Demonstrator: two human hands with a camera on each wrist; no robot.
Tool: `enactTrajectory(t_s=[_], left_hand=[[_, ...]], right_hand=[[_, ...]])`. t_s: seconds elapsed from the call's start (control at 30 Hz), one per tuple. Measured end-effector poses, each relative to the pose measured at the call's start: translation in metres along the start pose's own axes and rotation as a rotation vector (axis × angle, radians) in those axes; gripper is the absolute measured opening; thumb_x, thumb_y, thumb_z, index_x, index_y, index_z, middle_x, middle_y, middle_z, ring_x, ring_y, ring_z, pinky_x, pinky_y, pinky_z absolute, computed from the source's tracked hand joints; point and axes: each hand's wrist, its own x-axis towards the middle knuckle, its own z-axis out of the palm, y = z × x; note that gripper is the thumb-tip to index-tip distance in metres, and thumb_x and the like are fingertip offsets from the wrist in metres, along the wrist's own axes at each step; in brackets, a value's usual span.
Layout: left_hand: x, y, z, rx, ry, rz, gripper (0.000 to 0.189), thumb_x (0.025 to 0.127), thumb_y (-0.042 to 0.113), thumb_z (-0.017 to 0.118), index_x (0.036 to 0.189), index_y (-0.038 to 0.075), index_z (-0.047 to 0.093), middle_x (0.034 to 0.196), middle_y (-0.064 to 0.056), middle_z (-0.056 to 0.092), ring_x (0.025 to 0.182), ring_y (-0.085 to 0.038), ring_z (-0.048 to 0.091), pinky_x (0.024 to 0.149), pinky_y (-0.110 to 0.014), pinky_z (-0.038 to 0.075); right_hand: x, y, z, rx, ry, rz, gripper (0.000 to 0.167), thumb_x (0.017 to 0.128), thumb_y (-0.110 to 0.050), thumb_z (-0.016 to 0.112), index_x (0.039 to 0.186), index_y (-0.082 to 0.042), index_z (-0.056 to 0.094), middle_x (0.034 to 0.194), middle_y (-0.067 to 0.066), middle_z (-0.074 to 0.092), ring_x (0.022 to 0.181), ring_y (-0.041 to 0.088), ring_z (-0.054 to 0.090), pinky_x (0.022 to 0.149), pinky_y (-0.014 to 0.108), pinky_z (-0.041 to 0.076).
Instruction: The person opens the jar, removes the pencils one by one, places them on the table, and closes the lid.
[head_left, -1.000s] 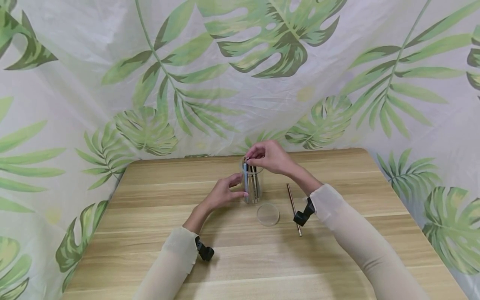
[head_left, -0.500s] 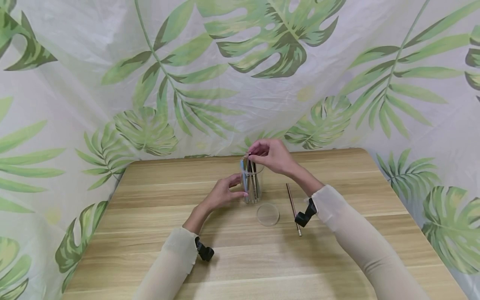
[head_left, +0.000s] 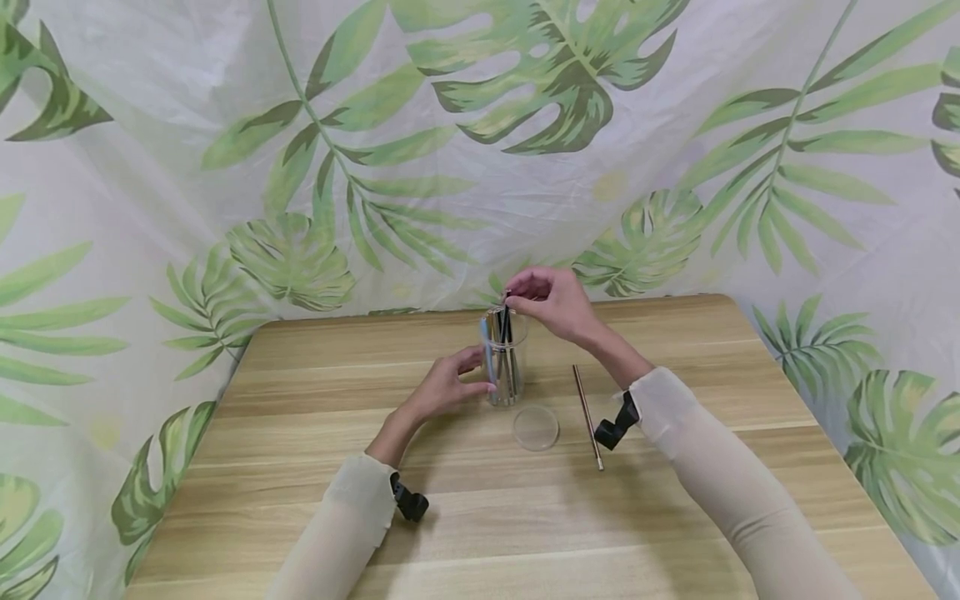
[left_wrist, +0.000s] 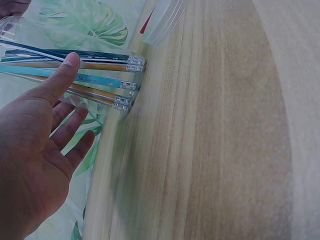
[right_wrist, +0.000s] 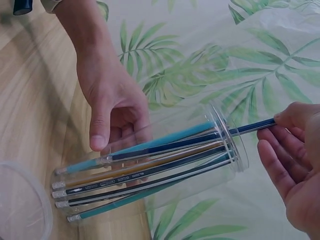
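Observation:
A clear plastic jar (head_left: 516, 379) stands upright on the table, holding several pencils with their eraser ends down. My left hand (head_left: 441, 387) steadies its left side, thumb across the front and fingers behind, as the left wrist view also shows. Above the mouth, my right hand (head_left: 555, 307) pinches the top of a dark blue pencil (right_wrist: 254, 126). That pencil sticks out past the rim, its lower part still among the others inside. A light blue pencil (left_wrist: 102, 80) leans at the jar's left side.
A round clear lid (head_left: 536, 428) lies on the table just in front of the jar. Right of it, a single brownish pencil (head_left: 587, 417) lies near the right wrist's black camera (head_left: 617, 423). A leaf-printed cloth (head_left: 420, 167) hangs behind the table's far edge.
My right hand has moved up and to the right, and the dark pencil it pinches stands higher out of the jar. The light blue pencil has tipped leftward. My left hand has stayed put.

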Motion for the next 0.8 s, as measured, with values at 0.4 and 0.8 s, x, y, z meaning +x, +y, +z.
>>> enactTrajectory(t_s=[0.4,0.8], left_hand=[[0.001,-0.001,0.000,0.033,0.000,-0.010,0.072,0.090,0.012,0.086,0.152,-0.001,0.052,0.147,-0.024,0.061,0.138,-0.042,0.058,0.118,-0.050,0.047],[0.000,0.000,0.000,0.026,-0.004,-0.013,0.073,0.090,0.010,0.086,0.153,-0.002,0.051,0.148,-0.024,0.060,0.138,-0.042,0.057,0.118,-0.051,0.047]], right_hand=[[0.001,-0.003,-0.014,0.191,0.108,0.022,0.019,0.094,0.004,0.076,0.110,0.013,0.071,0.095,0.013,0.079,0.078,0.017,0.076,0.074,0.026,0.066],[0.002,-0.008,-0.027,0.384,0.216,0.010,0.027,0.093,0.013,0.072,0.115,0.024,0.062,0.089,0.003,0.076,0.078,0.015,0.076,0.076,0.031,0.067]])
